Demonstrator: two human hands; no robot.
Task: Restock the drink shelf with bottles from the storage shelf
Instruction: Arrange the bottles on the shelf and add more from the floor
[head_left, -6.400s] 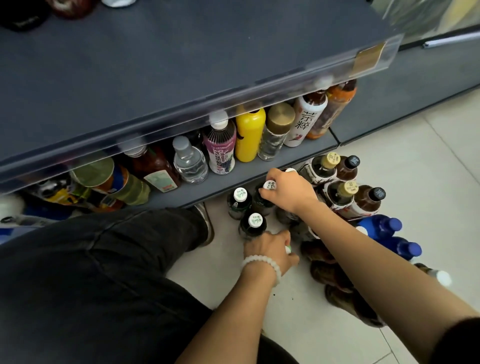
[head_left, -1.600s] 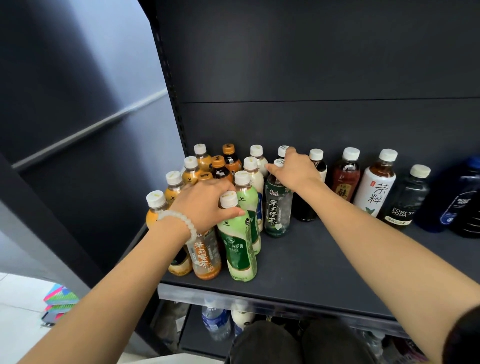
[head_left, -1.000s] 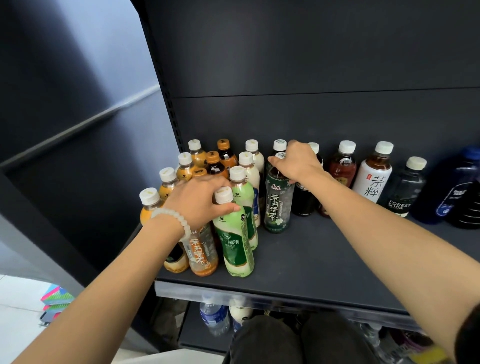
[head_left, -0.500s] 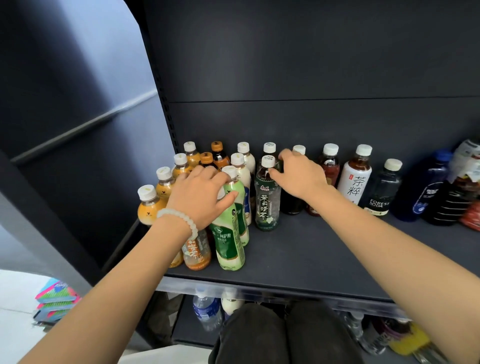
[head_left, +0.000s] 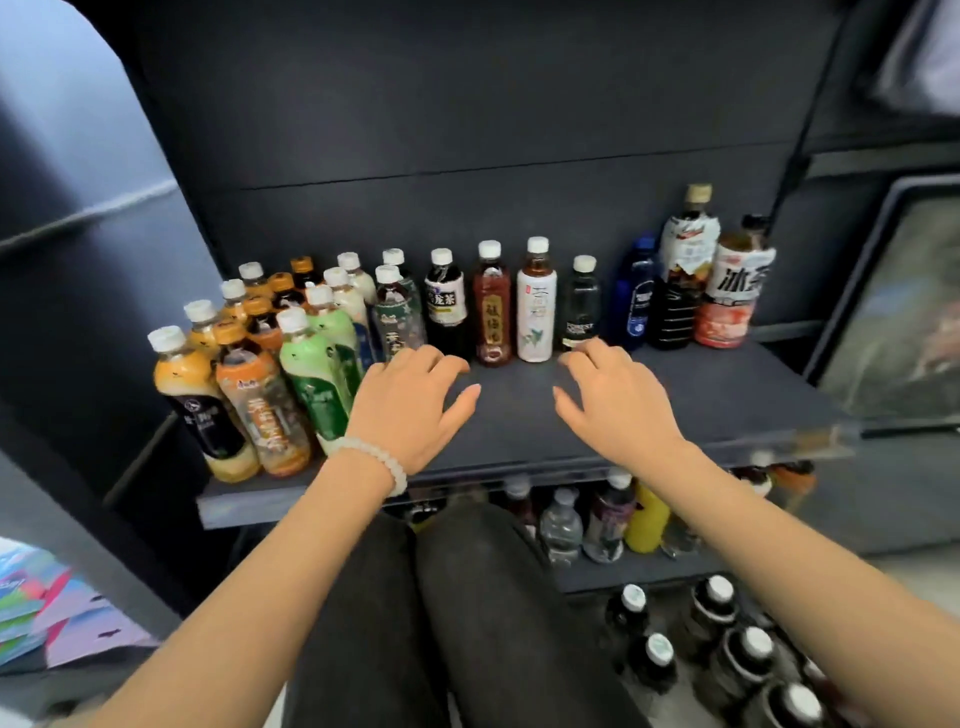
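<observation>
Over at 9 o'clock the drink shelf (head_left: 519, 415) is crowded: orange-labelled bottles (head_left: 260, 405) and green-labelled bottles (head_left: 319, 379) stand packed cap to cap, touching each other right out to the front lip. The left hand (head_left: 410, 405), beaded bracelet (head_left: 371, 460) at the wrist, hovers over bare shelf just beside that cluster, fingers loosely spread, holding nothing. At 12 o'clock a single row lines the back wall: a dark tea bottle (head_left: 445, 301), a red-brown bottle (head_left: 491, 306), a white-labelled bottle (head_left: 536, 306), a black soda bottle (head_left: 582, 306). The right hand (head_left: 618, 400) floats at 1 o'clock, fingers relaxed and apart, empty too. Further right, at 2 o'clock, stand a blue bottle (head_left: 636, 296) and 2 taller bottles (head_left: 711, 280).

The risk? That front-left bunch sits tight on the edge, so a careless sweep of the left wrist could tip 1 off, dominoes behind it.

Down at 5 o'clock the floor bottles (head_left: 727, 644) wait, presumably the next stock; the lower shelf (head_left: 597, 577) shows a few more between the knees. Labels are blurred, the rear bottles in the cluster are mostly hidden, and the right edge of the frame is smeared beyond reading.
</observation>
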